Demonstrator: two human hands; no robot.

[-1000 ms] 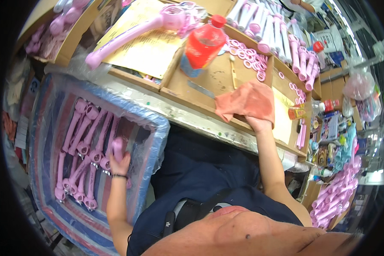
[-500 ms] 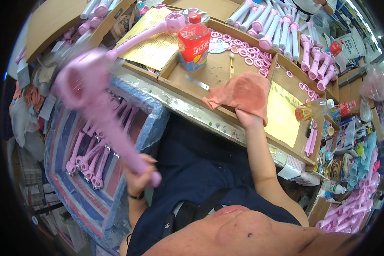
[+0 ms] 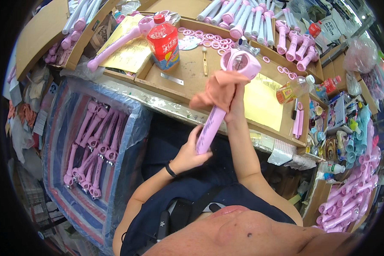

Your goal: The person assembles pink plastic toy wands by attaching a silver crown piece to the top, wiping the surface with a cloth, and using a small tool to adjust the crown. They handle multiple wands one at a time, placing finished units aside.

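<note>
A pink plastic wand slants up across the front edge of the workbench. It has a wide ring-shaped head with silvery parts at its tip and dark lettering along the handle. My left hand is closed round the lower end of the handle. Higher up, just below the head, my right hand grips a salmon-orange cloth against the wand; the cloth hides part of the shaft and most of those fingers. Another pink wand lies on a yellow sheet at the left of the bench.
A cardboard tray on the bench holds a red-labelled bottle, small pink rings, a metal strip and a small brush. Several finished-looking wands lie in a plastic-lined striped bin at left. More pink parts pile at lower right.
The wand in my left hand has swung from the left over to the bench. The cloth, spread over my right hand before, is now wrapped against the wand below its head.
</note>
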